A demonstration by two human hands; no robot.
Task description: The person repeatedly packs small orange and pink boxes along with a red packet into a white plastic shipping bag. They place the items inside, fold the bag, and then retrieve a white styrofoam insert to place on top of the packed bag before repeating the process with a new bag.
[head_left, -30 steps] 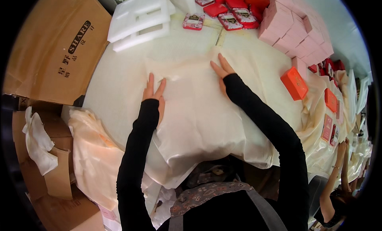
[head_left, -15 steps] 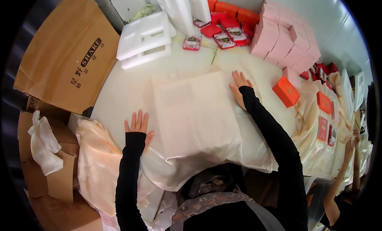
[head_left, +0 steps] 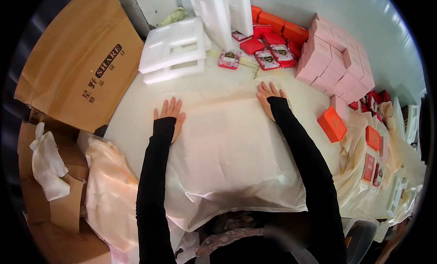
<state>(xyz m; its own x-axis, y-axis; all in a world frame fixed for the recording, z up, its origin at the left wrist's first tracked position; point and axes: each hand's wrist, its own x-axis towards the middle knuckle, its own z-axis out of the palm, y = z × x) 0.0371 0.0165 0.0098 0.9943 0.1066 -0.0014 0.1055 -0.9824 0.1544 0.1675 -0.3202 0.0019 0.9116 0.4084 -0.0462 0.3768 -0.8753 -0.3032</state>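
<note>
Left hand (head_left: 170, 113) has shifted farther forward. Cream satin cloth (head_left: 230, 143) lies spread between it and right hand (head_left: 270, 99); both are palm-down, fingers extended, grasping nothing.

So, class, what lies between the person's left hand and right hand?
In the head view, a shiny cream cloth lies spread between the left hand and the right hand.

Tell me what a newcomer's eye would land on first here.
Probably the pale, shiny sheet spread in the middle, with the left hand and right hand near its far corners. Then the stacked pink boxes at the upper right and the large brown carton at the left.
</note>
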